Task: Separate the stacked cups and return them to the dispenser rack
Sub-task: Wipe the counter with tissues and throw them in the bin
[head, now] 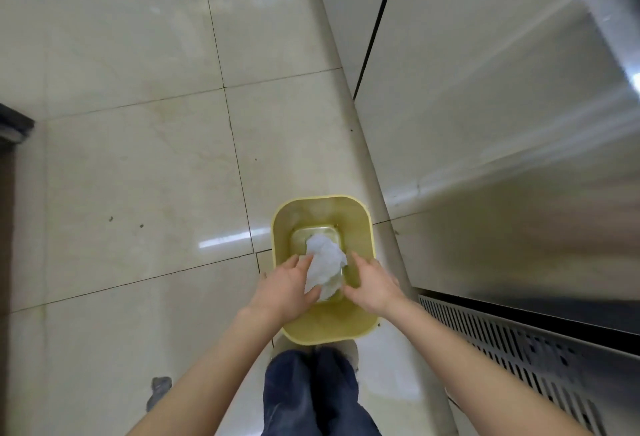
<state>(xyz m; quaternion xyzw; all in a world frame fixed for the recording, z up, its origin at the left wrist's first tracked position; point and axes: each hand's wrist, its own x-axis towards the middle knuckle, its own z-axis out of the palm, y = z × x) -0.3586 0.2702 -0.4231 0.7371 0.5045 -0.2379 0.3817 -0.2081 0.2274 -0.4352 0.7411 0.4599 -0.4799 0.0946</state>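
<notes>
Cups and the dispenser rack are not in view. At 6 o'clock, a yellow bin stands on the floor; the left hand pinches crumpled paper over it, probably to discard. The right hand hovers open.

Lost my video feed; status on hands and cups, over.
Left hand holding crumpled white tissue over yellow bin. Right hand open, empty. No cups or rack in view.
</notes>
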